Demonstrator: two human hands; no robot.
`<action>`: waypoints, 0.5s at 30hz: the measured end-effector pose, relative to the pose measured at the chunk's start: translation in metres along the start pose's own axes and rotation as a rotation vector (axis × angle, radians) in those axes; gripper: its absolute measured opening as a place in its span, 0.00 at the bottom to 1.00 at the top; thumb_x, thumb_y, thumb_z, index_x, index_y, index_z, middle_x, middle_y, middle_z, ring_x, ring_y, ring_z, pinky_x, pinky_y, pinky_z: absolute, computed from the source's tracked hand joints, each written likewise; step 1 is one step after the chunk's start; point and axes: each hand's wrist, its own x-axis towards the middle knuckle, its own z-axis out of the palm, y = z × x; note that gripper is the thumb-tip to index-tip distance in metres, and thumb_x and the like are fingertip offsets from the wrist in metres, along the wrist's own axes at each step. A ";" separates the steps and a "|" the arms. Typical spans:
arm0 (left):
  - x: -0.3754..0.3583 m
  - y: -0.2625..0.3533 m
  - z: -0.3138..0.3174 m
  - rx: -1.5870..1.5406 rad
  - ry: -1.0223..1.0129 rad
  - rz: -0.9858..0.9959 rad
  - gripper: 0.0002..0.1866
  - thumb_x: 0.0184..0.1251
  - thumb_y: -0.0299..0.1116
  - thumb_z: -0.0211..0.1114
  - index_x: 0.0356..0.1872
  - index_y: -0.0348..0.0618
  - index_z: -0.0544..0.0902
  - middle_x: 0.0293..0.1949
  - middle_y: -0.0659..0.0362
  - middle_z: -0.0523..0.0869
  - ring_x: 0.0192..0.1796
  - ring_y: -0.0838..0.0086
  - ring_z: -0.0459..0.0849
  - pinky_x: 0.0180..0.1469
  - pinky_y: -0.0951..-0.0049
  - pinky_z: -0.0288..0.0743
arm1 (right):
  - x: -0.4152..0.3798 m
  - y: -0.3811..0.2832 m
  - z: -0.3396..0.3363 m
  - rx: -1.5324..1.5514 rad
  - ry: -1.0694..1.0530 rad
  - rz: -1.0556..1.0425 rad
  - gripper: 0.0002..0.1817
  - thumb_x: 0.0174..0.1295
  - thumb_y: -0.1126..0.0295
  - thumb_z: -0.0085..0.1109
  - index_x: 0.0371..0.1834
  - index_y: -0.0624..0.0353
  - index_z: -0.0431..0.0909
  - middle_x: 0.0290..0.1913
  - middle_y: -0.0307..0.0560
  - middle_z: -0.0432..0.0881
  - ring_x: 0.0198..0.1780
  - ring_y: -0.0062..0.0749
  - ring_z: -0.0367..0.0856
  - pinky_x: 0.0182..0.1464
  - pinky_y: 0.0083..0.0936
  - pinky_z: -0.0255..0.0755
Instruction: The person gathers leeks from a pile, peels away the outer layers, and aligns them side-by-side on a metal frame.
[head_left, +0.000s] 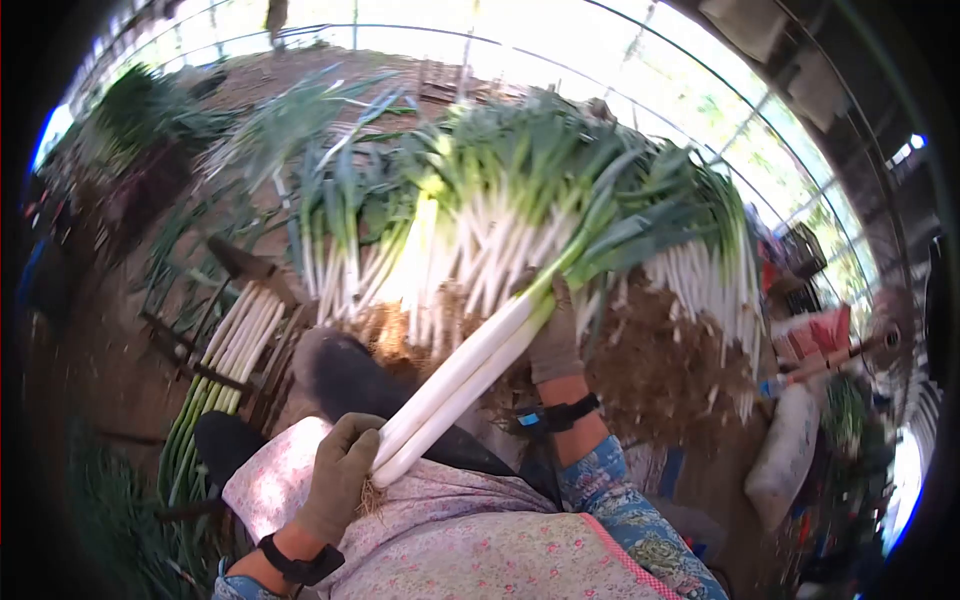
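Note:
Two thick long green onions (465,368) lie side by side across my lap, slanting up to the right, white shafts toward me and green leaves away. My left hand (338,475), in a brownish work glove, is closed around their root end, where short roots hang below. Farther up, my gloved right hand (558,335) is closed round the shafts where white turns green. Behind them stands a large heap of green onions (520,200), leaves up, with clumps of soil and roots (665,365) at the lower side.
On the left, a rack (240,385) holds a row of cleaned green onions (240,335). Loose leaves (110,490) are strewn at the lower left. To the right are a pale sack (785,455) and a red-and-white bag (812,335). A floral apron (480,545) covers my lap.

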 end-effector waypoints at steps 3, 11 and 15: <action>-0.027 0.036 -0.019 0.044 -0.029 0.124 0.21 0.79 0.44 0.50 0.55 0.34 0.77 0.45 0.55 0.81 0.49 0.75 0.77 0.54 0.72 0.72 | 0.017 0.009 0.012 -0.084 -0.016 0.081 0.22 0.75 0.50 0.49 0.46 0.59 0.79 0.39 0.48 0.85 0.40 0.39 0.84 0.48 0.37 0.81; -0.105 0.016 -0.103 -0.426 0.362 0.387 0.29 0.81 0.54 0.46 0.68 0.39 0.67 0.60 0.54 0.76 0.59 0.72 0.78 0.63 0.68 0.72 | 0.033 0.067 0.146 -0.308 -0.181 0.174 0.19 0.75 0.57 0.51 0.41 0.67 0.74 0.37 0.53 0.81 0.41 0.41 0.80 0.52 0.36 0.77; -0.150 -0.017 -0.142 -0.554 0.610 0.461 0.29 0.79 0.54 0.49 0.67 0.39 0.69 0.58 0.53 0.77 0.56 0.70 0.79 0.61 0.67 0.75 | 0.031 0.129 0.226 -0.322 -0.333 0.303 0.17 0.75 0.60 0.50 0.42 0.66 0.75 0.37 0.53 0.81 0.41 0.42 0.81 0.51 0.36 0.78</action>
